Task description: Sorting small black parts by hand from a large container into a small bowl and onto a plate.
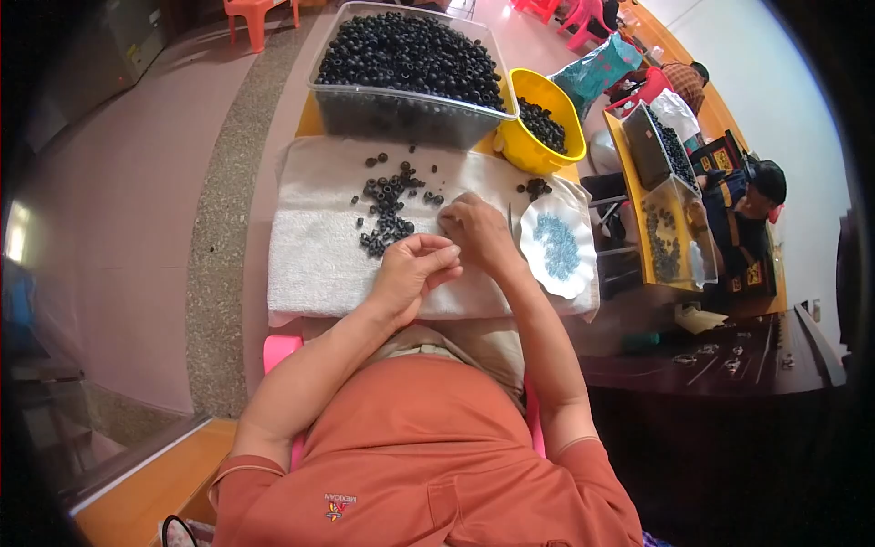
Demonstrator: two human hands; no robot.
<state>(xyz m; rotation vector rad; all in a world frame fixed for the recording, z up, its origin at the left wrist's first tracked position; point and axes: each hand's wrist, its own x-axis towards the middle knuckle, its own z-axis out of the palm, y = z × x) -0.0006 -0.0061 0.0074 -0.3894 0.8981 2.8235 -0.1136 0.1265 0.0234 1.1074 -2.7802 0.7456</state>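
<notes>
My left hand [410, 276] pinched near-closed, right hand [483, 232] curled; can't tell contents. Plenty left, seemingly: black parts [389, 225] on towel [314, 228], heaped bin [401, 118] past far edge; amount done unclear.

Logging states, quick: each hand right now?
Left hand: closed in a pinch; anything held can't be seen.
Right hand: curled over white towel; open or holding, can't tell.
</notes>
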